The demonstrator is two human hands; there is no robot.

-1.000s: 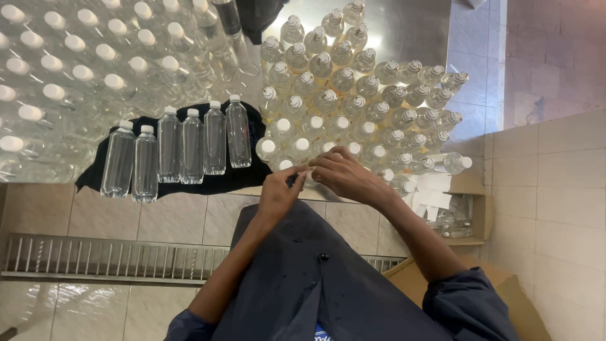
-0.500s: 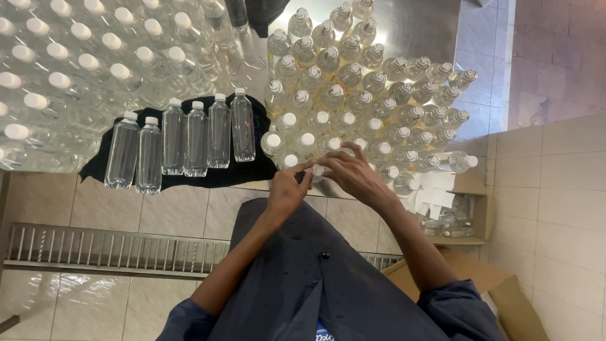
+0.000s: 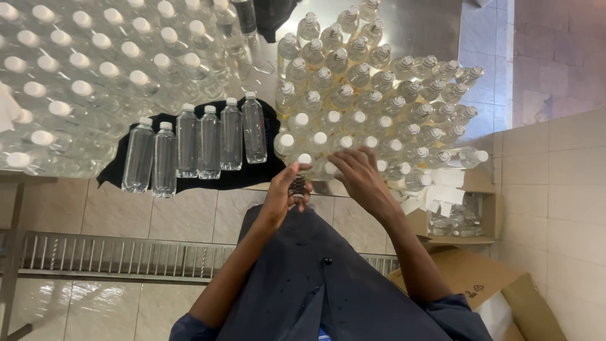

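While the left hand (image 3: pixel 282 194) wraps its fingers around a small dark ribbed cap-like piece (image 3: pixel 297 185), holding it just off the table's near edge above the apron (image 3: pixel 315 278), the right hand (image 3: pixel 356 173) lies beside it with fingers loosely spread and curled over the nearest capped bottles (image 3: pixel 328 142); whether it grips one of them I cannot tell. That clamped piece sits at the gap between both hands, probably kept close to the body so the thumb can work it. Left of the hands, six clear bottles (image 3: pixel 196 145) lie side by side on a black cloth (image 3: pixel 189 180), likely so they do not roll. Beyond, standing bottles crowd the steel table (image 3: pixel 416 25), white caps on the left, clear ribbed caps on the right. At the right, an open box (image 3: pixel 464 221) holds small items too blurred to make out. Both forearms are cut off at the picture's lower edge.
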